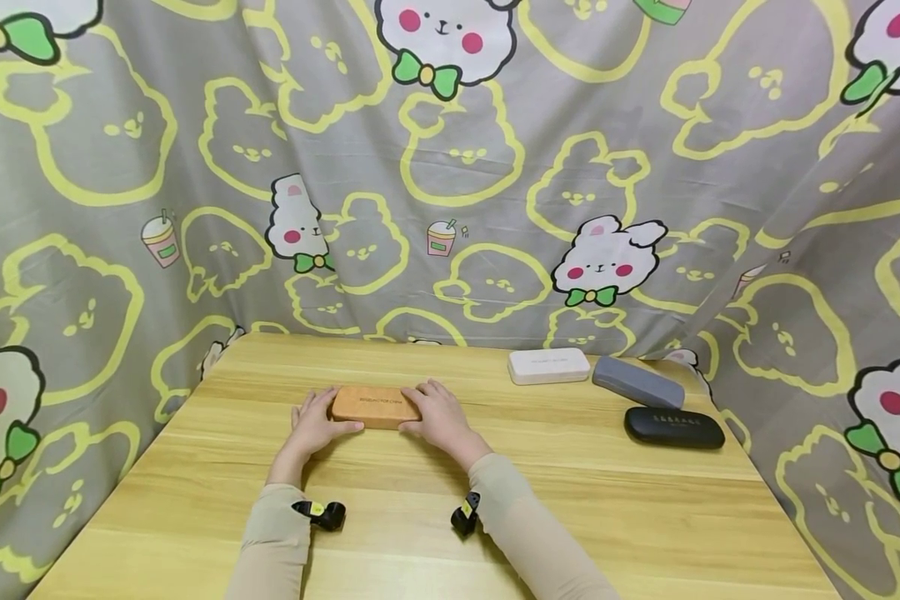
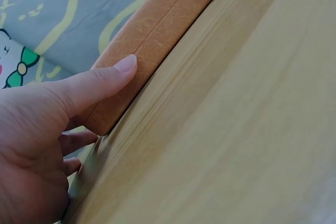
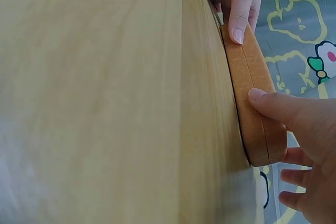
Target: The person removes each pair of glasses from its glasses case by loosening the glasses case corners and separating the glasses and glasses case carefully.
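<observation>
One orange case (image 1: 373, 407) has fingers (image 3: 296, 157) gripping both ends.

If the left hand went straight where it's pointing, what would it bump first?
The orange case, since the left hand is holding one end of it. Past that, probably the curtain behind the table, though depth is hard to judge.

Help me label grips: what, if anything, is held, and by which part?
The orange case, by its two ends: the left hand grips the left end, the right hand the right.
</observation>
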Tool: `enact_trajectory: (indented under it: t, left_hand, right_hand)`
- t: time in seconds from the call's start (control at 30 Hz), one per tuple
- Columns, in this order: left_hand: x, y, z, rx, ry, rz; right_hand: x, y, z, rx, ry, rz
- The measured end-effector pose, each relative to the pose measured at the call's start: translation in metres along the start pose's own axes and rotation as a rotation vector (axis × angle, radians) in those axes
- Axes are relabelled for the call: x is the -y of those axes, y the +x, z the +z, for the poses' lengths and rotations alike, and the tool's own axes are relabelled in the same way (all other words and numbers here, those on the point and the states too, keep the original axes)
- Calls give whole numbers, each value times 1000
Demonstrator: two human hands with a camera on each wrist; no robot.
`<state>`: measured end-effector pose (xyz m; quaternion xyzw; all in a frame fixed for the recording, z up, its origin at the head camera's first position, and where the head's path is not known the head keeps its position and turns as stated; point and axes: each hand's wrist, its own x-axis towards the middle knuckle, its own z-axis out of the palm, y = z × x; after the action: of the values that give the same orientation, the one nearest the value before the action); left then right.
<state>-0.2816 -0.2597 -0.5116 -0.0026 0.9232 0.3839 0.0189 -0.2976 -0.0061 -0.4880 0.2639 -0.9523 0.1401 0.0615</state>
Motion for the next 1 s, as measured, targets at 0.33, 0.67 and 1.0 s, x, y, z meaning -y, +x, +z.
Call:
enact_trajectory:
  t: [0.33,0.67,1.0]
  left_hand:
    - [-4,-2,-1,-5,6,1]
    - [-5,-5,0,-36,-18,20]
    - [-3,0,0,-6,45,-18]
  right_hand:
    - [0,1,2,-27,46,-3]
    - [1,3,-3,15,35,-4]
    - [1,5,-8,54,23,-18]
